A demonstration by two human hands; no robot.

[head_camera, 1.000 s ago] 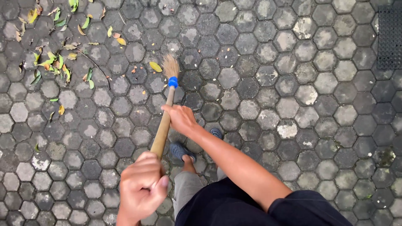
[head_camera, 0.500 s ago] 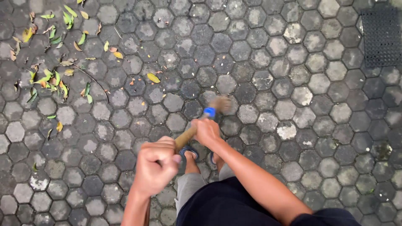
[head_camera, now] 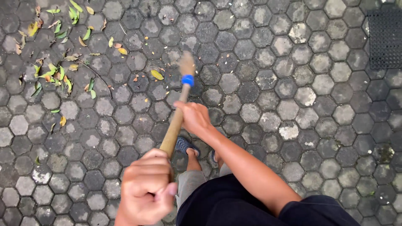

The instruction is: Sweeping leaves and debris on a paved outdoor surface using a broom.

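Both hands grip one broom [head_camera: 178, 115], spaced apart along its wooden handle so the long stick can be levered. The left hand [head_camera: 147, 190] is curled into a tight fist around the top end of the handle, close under the camera, acting as the pivot. The right hand [head_camera: 195, 118] is wrapped around the shaft lower down, fingers closed over it, just above the blue binding [head_camera: 187, 80] where the straw bristles [head_camera: 186, 63] begin. The handle slants up and away from the body, with the blurred bristle tip over the hexagonal paving [head_camera: 293, 83] ahead of the person's blue sandal [head_camera: 184, 146]. Just left of the bristles lies a single yellow leaf [head_camera: 157, 75], and a thicker scatter of green and yellow leaves [head_camera: 54, 71] sits toward the paving's upper left corner. A dark grid mat [head_camera: 385, 39] lies at the upper right edge.
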